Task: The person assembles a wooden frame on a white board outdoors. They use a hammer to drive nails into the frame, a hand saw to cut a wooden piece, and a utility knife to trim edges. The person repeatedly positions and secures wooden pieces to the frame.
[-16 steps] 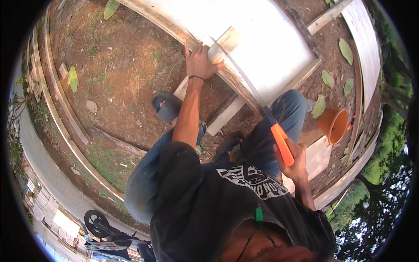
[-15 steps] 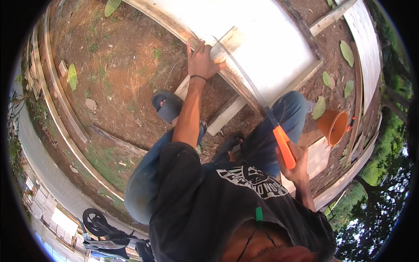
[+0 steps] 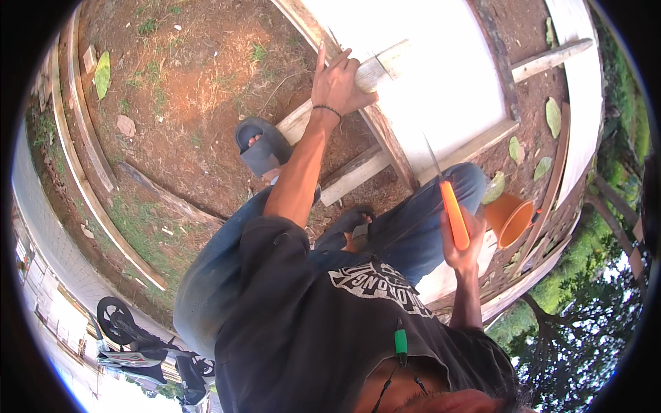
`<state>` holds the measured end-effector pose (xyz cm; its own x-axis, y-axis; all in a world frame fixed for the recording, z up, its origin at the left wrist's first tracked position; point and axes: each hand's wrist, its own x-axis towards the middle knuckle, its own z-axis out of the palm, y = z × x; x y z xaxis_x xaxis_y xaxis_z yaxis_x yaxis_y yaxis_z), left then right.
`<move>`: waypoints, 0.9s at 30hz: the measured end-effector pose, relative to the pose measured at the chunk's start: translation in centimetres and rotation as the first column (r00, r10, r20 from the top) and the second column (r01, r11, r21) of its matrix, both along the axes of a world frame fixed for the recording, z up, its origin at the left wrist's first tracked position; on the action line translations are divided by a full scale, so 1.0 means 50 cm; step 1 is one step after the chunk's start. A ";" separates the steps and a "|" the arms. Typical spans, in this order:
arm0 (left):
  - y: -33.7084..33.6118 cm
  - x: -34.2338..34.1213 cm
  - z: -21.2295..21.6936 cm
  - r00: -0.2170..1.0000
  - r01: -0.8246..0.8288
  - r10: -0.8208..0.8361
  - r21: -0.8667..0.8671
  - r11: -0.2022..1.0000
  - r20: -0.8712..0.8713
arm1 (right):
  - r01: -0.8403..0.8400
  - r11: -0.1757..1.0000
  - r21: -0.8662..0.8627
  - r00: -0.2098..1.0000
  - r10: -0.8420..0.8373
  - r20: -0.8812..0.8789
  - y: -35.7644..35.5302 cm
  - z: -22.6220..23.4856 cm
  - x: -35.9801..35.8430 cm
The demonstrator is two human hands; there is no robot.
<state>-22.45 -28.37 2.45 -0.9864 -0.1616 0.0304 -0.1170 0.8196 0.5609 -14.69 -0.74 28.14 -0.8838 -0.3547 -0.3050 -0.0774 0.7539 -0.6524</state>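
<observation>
Saw (image 3: 451, 206) with orange handle gripped in right hand (image 3: 463, 241), blade angled toward white board (image 3: 427, 76); left hand (image 3: 339, 84) closed on wooden batten (image 3: 375, 69) at far board edge.

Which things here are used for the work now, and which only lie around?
In use:
left hand gripping the wooden batten
right hand holding the orange-handled saw
white board

Lying about:
orange pot
dry leaves
loose plank
scooter
</observation>
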 end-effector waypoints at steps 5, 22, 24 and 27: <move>0.005 0.029 0.000 0.997 0.028 -0.024 -0.050 0.998 0.070 | 0.034 0.999 -0.038 0.997 -0.031 0.076 -0.023 -0.047 0.004; 0.032 0.024 0.013 0.996 0.089 -0.087 -0.103 0.991 0.027 | -0.025 0.998 0.051 0.994 0.019 0.106 0.083 0.055 0.093; 0.008 0.010 -0.006 0.998 0.061 -0.063 -0.137 0.989 -0.006 | 0.043 0.999 -0.019 0.999 -0.042 0.009 0.010 -0.017 0.033; 0.025 0.016 0.005 0.997 0.076 -0.077 -0.140 0.987 -0.004 | 0.089 0.992 -0.094 0.995 -0.086 0.043 -0.089 -0.146 -0.078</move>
<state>-21.67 -27.11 2.71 -0.9953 -0.0789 0.0566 -0.0460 0.8964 0.4409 -18.61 -5.21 20.85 -0.9009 -0.3058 -0.3081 0.0129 0.6906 -0.7231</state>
